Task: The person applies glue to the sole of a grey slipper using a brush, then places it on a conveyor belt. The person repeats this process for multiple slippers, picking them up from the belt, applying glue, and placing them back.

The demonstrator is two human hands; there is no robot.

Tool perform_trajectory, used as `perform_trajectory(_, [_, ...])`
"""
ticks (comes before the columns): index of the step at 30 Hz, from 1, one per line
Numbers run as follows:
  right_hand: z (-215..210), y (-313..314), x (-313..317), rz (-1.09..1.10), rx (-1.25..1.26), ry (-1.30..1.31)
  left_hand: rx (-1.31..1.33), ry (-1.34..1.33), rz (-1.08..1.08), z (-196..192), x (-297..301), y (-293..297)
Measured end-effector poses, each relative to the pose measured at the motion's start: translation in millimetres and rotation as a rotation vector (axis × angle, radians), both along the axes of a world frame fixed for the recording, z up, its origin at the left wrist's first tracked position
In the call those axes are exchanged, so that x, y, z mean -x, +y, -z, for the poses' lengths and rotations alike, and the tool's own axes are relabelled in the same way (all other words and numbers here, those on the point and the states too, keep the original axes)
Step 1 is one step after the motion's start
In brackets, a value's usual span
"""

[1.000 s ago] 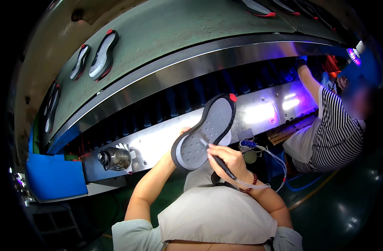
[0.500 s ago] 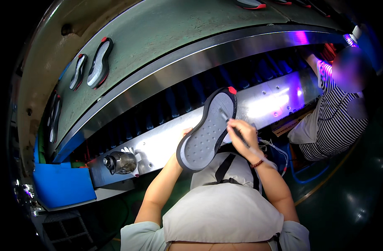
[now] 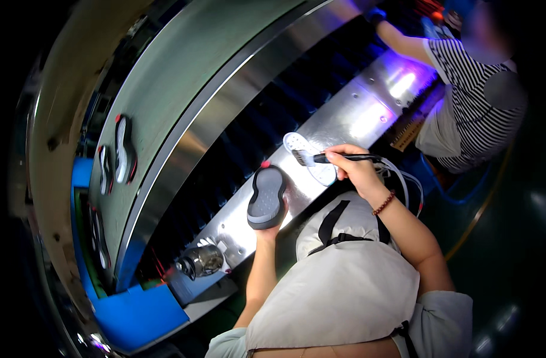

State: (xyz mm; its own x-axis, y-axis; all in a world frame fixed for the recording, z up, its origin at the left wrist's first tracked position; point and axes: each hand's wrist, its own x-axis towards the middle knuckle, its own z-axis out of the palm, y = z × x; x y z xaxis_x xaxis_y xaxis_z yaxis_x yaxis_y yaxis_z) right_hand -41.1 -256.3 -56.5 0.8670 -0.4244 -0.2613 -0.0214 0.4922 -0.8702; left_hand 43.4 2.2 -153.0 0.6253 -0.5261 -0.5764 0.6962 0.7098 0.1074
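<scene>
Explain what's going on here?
A person's left hand holds a grey, black-rimmed, red-tipped shoe sole. Their right hand grips a black-handled brush over a white, dotted oval piece on the silvery metal bench; whether they touch is unclear. A co-worker in a black-and-white striped top is farther right.

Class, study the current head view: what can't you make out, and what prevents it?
In the head view:
Left hand: most fingers hidden behind the grey sole with black rim and red tip.
That sole's far side: turned away from the camera.
White, perforated, sole-shaped piece: partly covered by the black-handled brush.
Flat green surface: cut off by the top edge.
Co-worker in black-and-white stripes: head blurred.
</scene>
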Motion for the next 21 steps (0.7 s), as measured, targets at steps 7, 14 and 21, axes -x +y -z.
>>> perform_trajectory(7, [9,-8,0,0.082,-0.095,0.026,0.003,0.228,-0.017,-26,59,32])
perform_trajectory(14, [26,-17,2,0.196,-0.136,0.061,0.016,0.077,0.196,-46,62,72])
perform_trajectory(21, [54,-33,17,0.378,-0.223,0.117,-0.048,-0.65,0.238,-152,16,41])
